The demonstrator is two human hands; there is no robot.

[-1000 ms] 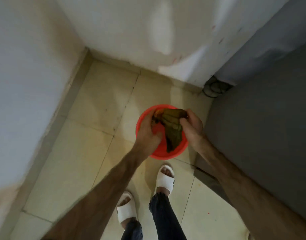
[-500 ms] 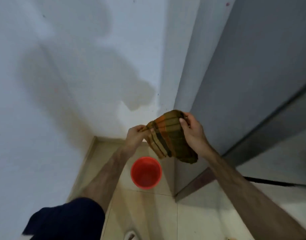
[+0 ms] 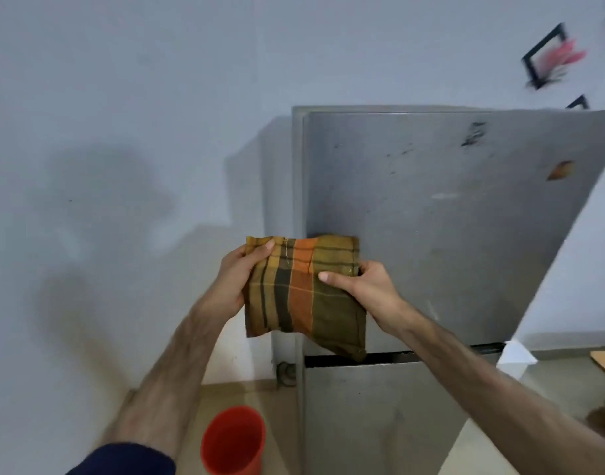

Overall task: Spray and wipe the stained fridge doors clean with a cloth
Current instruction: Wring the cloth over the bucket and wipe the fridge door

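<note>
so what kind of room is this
Probably a home kitchen corner: a grey two-door fridge stands against a plain painted wall on a tiled floor, with a red bucket beside it.

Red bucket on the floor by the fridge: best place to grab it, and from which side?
Probably the rim of the red bucket, from above. It stands upright with its mouth open toward the camera, and no handle shows. The fridge is close on its right and the wall on its left, so come straight down, fingers over the near edge. Both hands are busy holding the cloth.
</note>
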